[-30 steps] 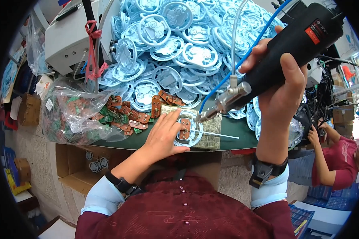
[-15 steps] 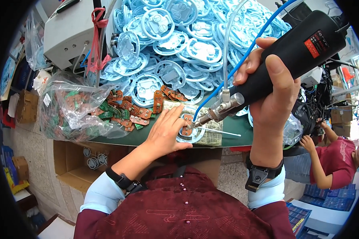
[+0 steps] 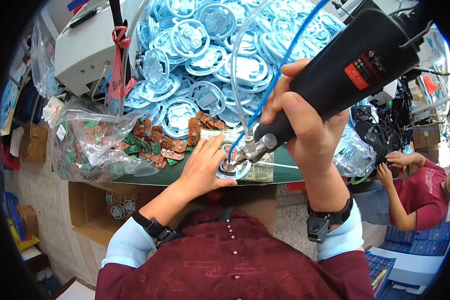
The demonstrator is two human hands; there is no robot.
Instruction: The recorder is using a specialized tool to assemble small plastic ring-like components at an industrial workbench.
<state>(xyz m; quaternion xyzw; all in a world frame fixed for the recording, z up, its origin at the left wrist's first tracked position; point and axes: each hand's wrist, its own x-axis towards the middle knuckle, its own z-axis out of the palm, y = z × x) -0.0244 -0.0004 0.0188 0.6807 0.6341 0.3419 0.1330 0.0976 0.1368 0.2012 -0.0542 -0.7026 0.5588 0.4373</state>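
Observation:
My right hand (image 3: 312, 127) is wrapped round a thick black electric screwdriver (image 3: 330, 60), tilted with its metal nose down to the left. A clear hose (image 3: 236, 65) and a blue tube (image 3: 290, 50) run to the nose. Its tip meets the lower part of a light-blue plastic ring part (image 3: 245, 171), over the small orange circuit board (image 3: 226, 150) lying in it. My left hand (image 3: 201, 167) holds the ring at its left side, fingers toward the far edge and thumb along the near edge. Beneath the ring lies a tape-covered pad (image 3: 262, 173).
A big heap of light-blue ring parts (image 3: 230, 55) covers the back of the green table (image 3: 285, 172). Loose circuit boards (image 3: 157, 142) and a clear bag of boards (image 3: 92, 140) lie left. Below stands a cardboard box (image 3: 87, 220) with several rings. Another person (image 3: 417, 195) sits at right.
My right hand and the screwdriver have shifted left and slightly nearer, moving the tip from the board's right side to a lower spot on the part. My left hand stays nearly in place.

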